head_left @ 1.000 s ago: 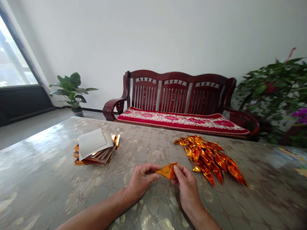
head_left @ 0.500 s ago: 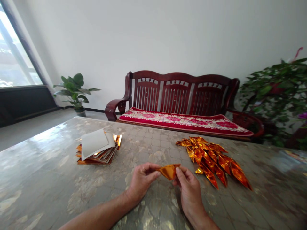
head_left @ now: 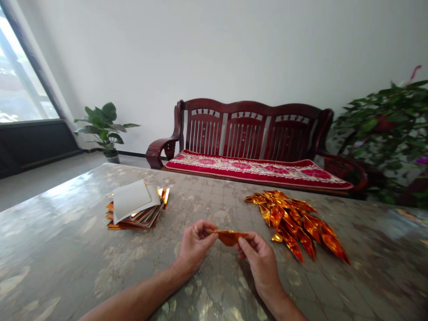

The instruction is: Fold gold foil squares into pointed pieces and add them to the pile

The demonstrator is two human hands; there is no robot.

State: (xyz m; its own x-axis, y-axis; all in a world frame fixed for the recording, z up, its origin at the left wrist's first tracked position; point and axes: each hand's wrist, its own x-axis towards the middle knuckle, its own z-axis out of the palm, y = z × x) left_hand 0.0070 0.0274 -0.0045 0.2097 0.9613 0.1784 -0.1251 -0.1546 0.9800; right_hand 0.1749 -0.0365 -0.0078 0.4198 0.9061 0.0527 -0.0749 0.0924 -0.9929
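A small folded piece of shiny orange-gold foil paper (head_left: 229, 236) is held just above the table between both my hands. My left hand (head_left: 195, 244) pinches its left end with thumb and fingers closed. My right hand (head_left: 259, 258) pinches its right end from below. A heap of several finished folded foil pieces (head_left: 294, 220) lies to the right of my hands. To the left lies a stack of flat foil sheets (head_left: 137, 209), white backs facing up.
The stone-patterned table (head_left: 83, 249) spreads out all round. Behind it stands a dark red wooden bench (head_left: 247, 129) with a red flowered cushion. A potted plant (head_left: 103, 127) is at the back left, a large leafy plant (head_left: 388, 125) at the right.
The foil piece has been turned from tilted, showing its broad face, to nearly flat and edge-on. Both hands rose slightly. The heap and the stack have not moved.
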